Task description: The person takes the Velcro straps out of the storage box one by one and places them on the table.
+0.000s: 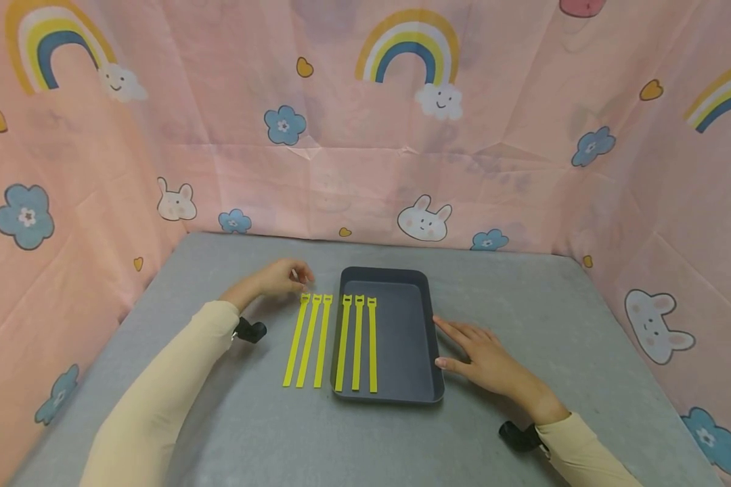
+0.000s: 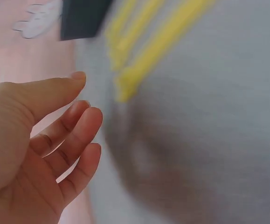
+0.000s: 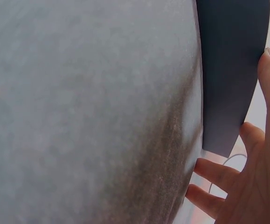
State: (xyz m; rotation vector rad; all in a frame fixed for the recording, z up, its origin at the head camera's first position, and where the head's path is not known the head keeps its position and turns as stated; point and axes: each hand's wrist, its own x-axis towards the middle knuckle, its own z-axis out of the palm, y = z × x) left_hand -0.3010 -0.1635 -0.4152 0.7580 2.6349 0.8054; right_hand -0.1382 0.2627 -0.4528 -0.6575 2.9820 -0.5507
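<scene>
Several flat yellow cable straps with slotted heads lie side by side. Three of them (image 1: 306, 341) are on the table, left of a dark grey rectangular tray (image 1: 405, 338). The other three (image 1: 357, 345) overlap the tray's left part in the head view. My left hand (image 1: 283, 276) is just beyond the heads of the table straps, fingers loosely bent with nothing between them. In the left wrist view its fingertips (image 2: 94, 119) are apart from the nearest strap (image 2: 158, 42). At the tray's right side, my right hand (image 1: 484, 358) touches the rim with thumb and forefinger, fingers spread.
The grey tabletop (image 1: 524, 291) reaches back to a pink patterned cloth (image 1: 353, 182) hung at the back and both sides. A black wrist camera (image 1: 251, 331) sits under the left wrist, another camera (image 1: 520, 437) by the right.
</scene>
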